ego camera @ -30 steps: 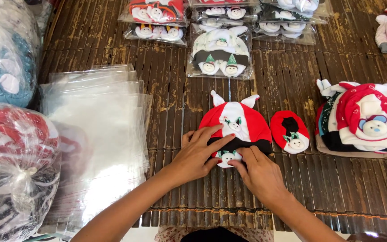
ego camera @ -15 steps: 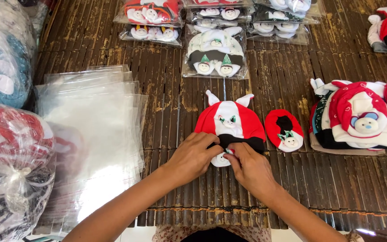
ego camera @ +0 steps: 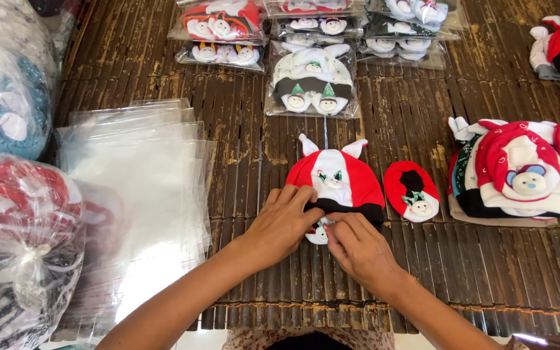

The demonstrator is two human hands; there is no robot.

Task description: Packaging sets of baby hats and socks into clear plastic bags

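Note:
A red and white baby hat (ego camera: 336, 177) with two white ears and a black brim lies flat on the dark slatted mat (ego camera: 247, 129). My left hand (ego camera: 283, 223) rests on the hat's lower left edge. My right hand (ego camera: 358, 249) pinches a small white and red bootie (ego camera: 317, 233) at the brim, mostly hidden under my fingers. A second red bootie (ego camera: 411, 192) with a black opening and a small animal face lies just right of the hat, untouched.
A stack of empty clear plastic bags (ego camera: 134, 188) lies to the left. Packed hat sets in bags (ego camera: 312, 81) line the far side. A pile of unpacked hats (ego camera: 526, 168) sits at right. Big plastic sacks of goods (ego camera: 8, 214) stand at far left.
Both hands have slid slightly down and closer together at the hat's brim, covering more of the small bootie there. The hat and the other bootie have stayed put.

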